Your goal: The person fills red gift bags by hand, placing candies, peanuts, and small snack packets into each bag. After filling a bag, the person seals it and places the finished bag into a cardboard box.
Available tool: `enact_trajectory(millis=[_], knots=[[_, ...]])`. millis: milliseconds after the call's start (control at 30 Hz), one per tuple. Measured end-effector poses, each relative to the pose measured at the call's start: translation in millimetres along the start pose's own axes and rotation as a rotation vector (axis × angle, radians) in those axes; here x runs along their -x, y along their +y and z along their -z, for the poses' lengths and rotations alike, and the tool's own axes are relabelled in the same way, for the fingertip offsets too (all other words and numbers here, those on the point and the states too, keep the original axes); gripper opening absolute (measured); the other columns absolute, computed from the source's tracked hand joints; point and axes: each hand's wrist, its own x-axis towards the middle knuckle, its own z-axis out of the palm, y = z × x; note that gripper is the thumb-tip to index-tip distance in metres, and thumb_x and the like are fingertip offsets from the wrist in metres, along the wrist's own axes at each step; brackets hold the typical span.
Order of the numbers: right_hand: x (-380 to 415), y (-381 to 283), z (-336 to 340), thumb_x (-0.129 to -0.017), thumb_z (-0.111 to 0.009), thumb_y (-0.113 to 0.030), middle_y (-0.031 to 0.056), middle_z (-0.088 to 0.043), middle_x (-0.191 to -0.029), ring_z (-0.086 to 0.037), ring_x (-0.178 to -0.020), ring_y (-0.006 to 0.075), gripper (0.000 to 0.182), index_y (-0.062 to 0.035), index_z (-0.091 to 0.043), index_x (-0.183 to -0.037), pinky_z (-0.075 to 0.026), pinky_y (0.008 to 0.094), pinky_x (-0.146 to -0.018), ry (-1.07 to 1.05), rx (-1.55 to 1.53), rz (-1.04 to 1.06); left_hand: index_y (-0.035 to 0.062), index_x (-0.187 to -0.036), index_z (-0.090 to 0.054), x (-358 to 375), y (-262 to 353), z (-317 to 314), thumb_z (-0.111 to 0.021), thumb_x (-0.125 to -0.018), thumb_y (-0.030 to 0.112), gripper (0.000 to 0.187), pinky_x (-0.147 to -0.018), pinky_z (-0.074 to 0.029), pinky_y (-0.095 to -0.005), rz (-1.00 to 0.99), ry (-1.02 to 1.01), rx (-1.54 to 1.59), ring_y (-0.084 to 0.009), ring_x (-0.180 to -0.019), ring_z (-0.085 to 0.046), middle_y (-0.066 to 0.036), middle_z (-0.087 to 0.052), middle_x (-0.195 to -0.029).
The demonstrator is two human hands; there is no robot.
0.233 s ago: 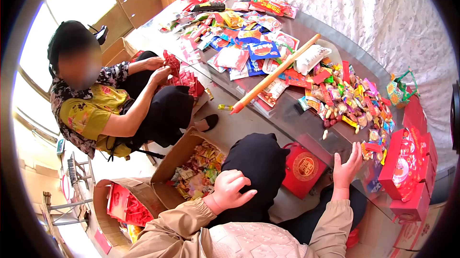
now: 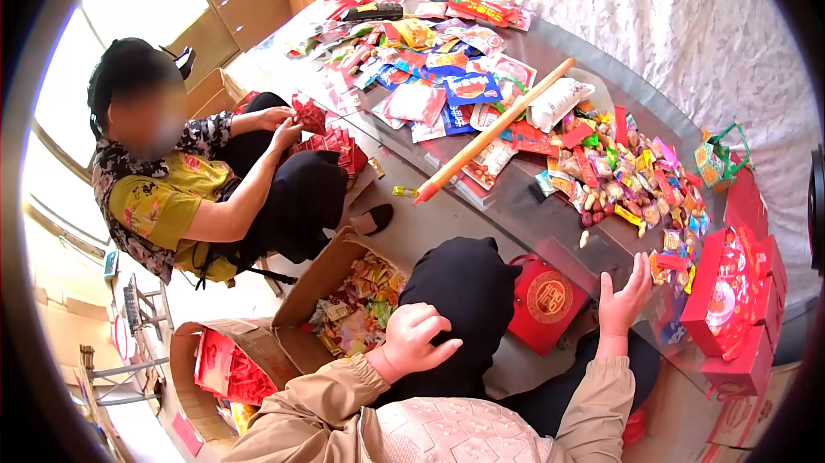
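My left hand (image 2: 419, 341) rests by my black-clad knee (image 2: 460, 291), fingers loosely bent, thumb apart, holding nothing. At the near edge of the glass-topped table (image 2: 559, 244), my right hand (image 2: 626, 298) is raised with fingers and thumb spread, nothing in it. Just beyond that hand lies a heap of wrapped candies and nuts (image 2: 623, 175). A red gift box (image 2: 550, 301) with a gold round emblem stands below the table edge, between my knees. To the left of my left hand is an open cardboard box of wrapped candies (image 2: 357, 300).
Snack packets (image 2: 430, 85) cover the far table. A long wooden-coloured stick (image 2: 498, 129) lies across it. Red boxes (image 2: 730, 300) stand at right. At left, a seated person (image 2: 185, 188) handles a red item (image 2: 309, 112). Another carton (image 2: 193, 360) holds red packaging.
The other person's hands and the red item have shifted slightly. My own hands stay in the same pose.
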Motion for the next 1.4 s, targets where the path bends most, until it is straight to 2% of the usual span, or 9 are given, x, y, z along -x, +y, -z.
enact_trajectory(millis=[433, 733, 867, 1067, 1133, 1200, 1267, 1367, 1400], knots=[[6.5, 8.7, 3.2, -0.086, -0.077, -0.032, 0.0243, -0.04, -0.152, -0.039, -0.137, 0.0459, 0.08, -0.0033, -0.036, -0.149, -0.031, 0.0566, -0.114, 0.093, -0.005, 0.172, 0.0112, -0.077, -0.06, 0.0, 4.6, -3.8, -0.082, -0.072, 0.024, 0.026, -0.054, -0.043, -0.0377, -0.001, 0.002, -0.002, -0.0258, -0.059, -0.055, -0.004, -0.052, -0.068], [-4.1, -3.0, 9.7, -0.073, -0.084, -0.029, 0.0183, -0.049, -0.142, -0.046, -0.128, 0.0429, 0.068, -0.0066, -0.054, -0.131, -0.037, 0.0552, -0.108, 0.034, 0.041, 0.166, 0.0099, -0.077, -0.062, -4.3, 4.3, -6.5, -0.082, -0.069, 0.023, 0.025, -0.055, -0.045, -0.0383, 0.005, -0.032, -0.012, -0.027, -0.06, -0.057, -0.006, -0.054, -0.067], [-4.0, 2.3, 7.1, -0.077, -0.08, -0.03, 0.0079, -0.066, -0.112, -0.06, -0.109, 0.0299, 0.03, -0.0086, -0.068, -0.094, -0.042, 0.0515, -0.102, -0.034, 0.033, 0.227, 0.0097, -0.075, -0.06, -0.7, 6.8, -10.5, -0.081, -0.067, 0.019, 0.024, -0.053, -0.041, -0.0392, 0.036, -0.027, -0.028, -0.0279, -0.057, -0.052, -0.006, -0.05, -0.064], [4.0, -10.4, 12.9, -0.078, -0.076, -0.029, 0.0076, -0.068, -0.11, -0.061, -0.106, 0.0283, 0.027, -0.0098, -0.068, -0.094, -0.041, 0.0517, -0.101, 0.021, -0.039, 0.196, 0.0072, -0.076, -0.057, 1.6, 12.0, -18.8, -0.075, -0.076, 0.019, 0.022, -0.053, -0.036, -0.0366, 0.046, -0.014, -0.047, -0.025, -0.057, -0.048, -0.007, -0.047, -0.065], [18.2, -41.1, 21.0, -0.079, -0.073, -0.026, 0.0062, -0.065, -0.094, -0.061, -0.096, 0.0264, 0.018, -0.0118, -0.065, -0.084, -0.044, 0.0489, -0.098, -0.053, -0.298, 0.348, 0.0071, -0.076, -0.056, 6.5, 9.2, -23.5, -0.074, -0.079, 0.021, 0.023, -0.054, -0.036, -0.0365, 0.05, -0.002, -0.087, -0.0248, -0.058, -0.048, -0.007, -0.047, -0.067], [56.9, -63.4, 12.5, -0.076, -0.072, -0.019, 0.0048, -0.06, -0.078, -0.061, -0.082, 0.0266, 0.013, -0.0103, -0.064, -0.08, -0.049, 0.0458, -0.085, -0.287, -0.335, 0.692, 0.0073, -0.077, -0.055, 7.0, 8.3, -26.7, -0.072, -0.083, 0.026, 0.026, -0.054, -0.036, -0.0365, 0.064, -0.001, -0.121, -0.0237, -0.06, -0.047, -0.007, -0.046, -0.068], [85.1, -77.3, 9.8, -0.08, -0.068, -0.015, 0.0048, -0.053, -0.068, -0.06, -0.074, 0.0251, 0.011, -0.01, -0.061, -0.074, -0.05, 0.042, -0.076, -0.331, -0.427, 0.82, 0.0073, -0.078, -0.055, 7.0, 10.3, -27.1, -0.072, -0.082, 0.024, 0.024, -0.055, -0.036, -0.036, 0.1, -0.03, -0.135, -0.0236, -0.06, -0.047, -0.007, -0.047, -0.069], [74.3, -63.2, 22.8, -0.083, -0.066, -0.014, 0.0045, -0.053, -0.068, -0.059, -0.073, 0.0243, 0.009, -0.0088, -0.061, -0.08, -0.051, 0.0405, -0.074, -0.104, -0.457, 0.681, 0.0068, -0.078, -0.054, 4.6, 11.7, -32.8, -0.072, -0.082, 0.022, 0.024, -0.055, -0.036, -0.0354, 0.064, -0.038, -0.137, -0.0235, -0.061, -0.047, -0.007, -0.048, -0.07], [63.1, -51.1, 38.3, -0.087, -0.065, -0.014, 0.0054, -0.055, -0.074, -0.059, -0.075, 0.0249, 0.009, -0.0076, -0.064, -0.094, -0.053, 0.0387, -0.075, -0.162, -0.406, 0.593, 0.0067, -0.078, -0.054, 4.3, 12.6, -33.5, -0.072, -0.082, 0.022, 0.024, -0.055, -0.036, -0.0353, 0.06, -0.04, -0.142, -0.0235, -0.062, -0.047, -0.007, -0.048, -0.07]])
